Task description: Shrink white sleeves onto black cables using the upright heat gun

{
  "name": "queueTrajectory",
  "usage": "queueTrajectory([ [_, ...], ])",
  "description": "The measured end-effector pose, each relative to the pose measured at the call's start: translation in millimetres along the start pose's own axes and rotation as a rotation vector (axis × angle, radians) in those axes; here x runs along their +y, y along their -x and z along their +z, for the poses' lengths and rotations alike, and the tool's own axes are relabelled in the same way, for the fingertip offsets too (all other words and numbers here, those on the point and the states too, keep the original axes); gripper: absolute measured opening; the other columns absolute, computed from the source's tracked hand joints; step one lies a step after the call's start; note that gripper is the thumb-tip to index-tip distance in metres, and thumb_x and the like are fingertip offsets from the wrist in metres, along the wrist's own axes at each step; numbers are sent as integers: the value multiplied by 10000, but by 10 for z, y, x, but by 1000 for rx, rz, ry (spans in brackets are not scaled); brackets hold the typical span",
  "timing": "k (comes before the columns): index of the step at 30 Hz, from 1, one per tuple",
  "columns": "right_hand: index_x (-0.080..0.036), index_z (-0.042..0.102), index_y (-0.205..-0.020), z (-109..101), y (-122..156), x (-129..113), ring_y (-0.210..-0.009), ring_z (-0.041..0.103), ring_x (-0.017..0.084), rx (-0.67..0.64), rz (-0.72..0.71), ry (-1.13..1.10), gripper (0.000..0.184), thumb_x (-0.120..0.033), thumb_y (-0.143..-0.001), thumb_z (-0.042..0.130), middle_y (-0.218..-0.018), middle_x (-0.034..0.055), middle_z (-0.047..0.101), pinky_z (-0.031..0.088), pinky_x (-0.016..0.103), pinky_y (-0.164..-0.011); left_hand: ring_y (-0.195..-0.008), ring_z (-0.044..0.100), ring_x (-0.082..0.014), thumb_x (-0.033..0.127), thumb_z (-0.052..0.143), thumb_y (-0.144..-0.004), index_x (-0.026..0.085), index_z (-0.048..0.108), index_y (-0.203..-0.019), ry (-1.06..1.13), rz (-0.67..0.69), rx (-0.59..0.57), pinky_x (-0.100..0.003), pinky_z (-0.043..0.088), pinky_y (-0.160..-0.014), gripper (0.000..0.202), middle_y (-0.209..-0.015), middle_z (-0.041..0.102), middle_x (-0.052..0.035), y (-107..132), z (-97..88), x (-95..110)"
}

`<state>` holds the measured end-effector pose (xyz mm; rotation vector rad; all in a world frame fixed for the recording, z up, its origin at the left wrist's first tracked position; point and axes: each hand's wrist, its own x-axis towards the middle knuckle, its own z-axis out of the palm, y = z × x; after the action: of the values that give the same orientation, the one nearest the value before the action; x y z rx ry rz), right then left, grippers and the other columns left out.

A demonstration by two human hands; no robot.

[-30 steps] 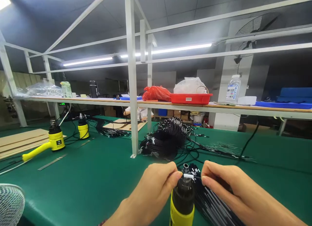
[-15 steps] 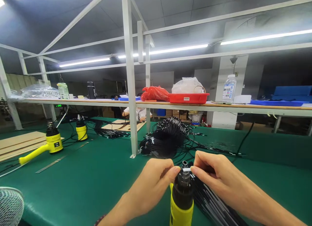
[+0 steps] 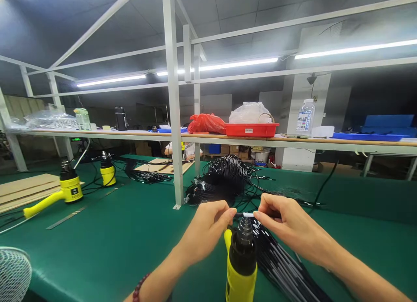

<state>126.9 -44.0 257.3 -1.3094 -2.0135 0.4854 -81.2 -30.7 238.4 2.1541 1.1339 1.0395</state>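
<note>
A yellow and black heat gun (image 3: 241,260) stands upright at the near edge of the green table, nozzle up. Just above its nozzle a thin black wire with a short white sleeve (image 3: 248,215) is held level. My left hand (image 3: 208,228) pinches the wire's left end, fingers closed. My right hand (image 3: 286,224) pinches it just right of the sleeve, fingers closed too. A bundle of black wires with white tips (image 3: 280,267) lies under my right forearm, beside the gun.
A big coil of black wires (image 3: 221,182) lies behind my hands near a white frame post (image 3: 174,119). Two more yellow heat guns (image 3: 67,189) and wooden boards (image 3: 26,189) are at the left. A fan guard (image 3: 13,273) sits bottom left. A shelf carries a red tray (image 3: 251,130), bags and bottles.
Both hands have lifted the sleeved wire a little and now hold it right over the gun's nozzle. The view has shifted slightly; the heat gun stays in place.
</note>
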Motion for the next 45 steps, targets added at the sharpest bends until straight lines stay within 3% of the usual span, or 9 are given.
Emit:
queueTrajectory([
  [6, -206, 469, -656, 34, -74, 52, -587, 424, 129, 20, -14, 0, 242, -320, -869, 484, -626, -37, 498, 320, 241, -520, -600, 462, -121, 384, 501, -930, 167, 578, -678, 38, -26, 31, -235, 313, -554, 343, -629, 560, 26, -113, 28, -58],
  [27, -202, 478, -656, 37, -105, 139, -584, 447, 126, 15, -18, 17, 231, -292, -867, 507, -623, -38, 515, 332, 237, -524, -652, 455, -125, 325, 576, -878, 156, 584, -731, 113, -23, 1, -246, 339, -584, 224, -691, 562, 24, -173, 71, -135],
  [34, -188, 583, -699, -24, -82, 151, -593, 479, 136, -24, -19, 54, 235, -315, -888, 524, -643, -19, 576, 334, 247, -536, -690, 509, -132, 283, 624, -845, 161, 595, -758, 144, -15, 31, -243, 390, -630, 153, -720, 581, 24, -165, 42, -85],
  [37, -190, 619, -699, -63, -68, 142, -581, 489, 137, -33, -31, 61, 265, -334, -902, 527, -631, -20, 587, 325, 251, -536, -691, 520, -134, 330, 584, -887, 168, 593, -772, 100, -11, 17, -241, 386, -626, 199, -721, 593, 22, -160, 30, -90],
  [42, -191, 612, -680, -68, -54, 124, -594, 500, 136, -20, -52, 29, 267, -319, -901, 533, -632, -23, 589, 334, 249, -547, -594, 516, -133, 450, 370, -991, 177, 587, -668, -47, -6, -31, -249, 341, -570, 475, -610, 581, 16, -151, 41, -161],
  [45, -191, 612, -682, -57, -60, 119, -599, 488, 136, -14, -32, 36, 259, -318, -896, 539, -636, -25, 585, 336, 253, -551, -585, 519, -130, 431, 374, -992, 176, 575, -637, -40, -3, -25, -246, 350, -575, 481, -588, 570, 18, -153, 48, -174],
])
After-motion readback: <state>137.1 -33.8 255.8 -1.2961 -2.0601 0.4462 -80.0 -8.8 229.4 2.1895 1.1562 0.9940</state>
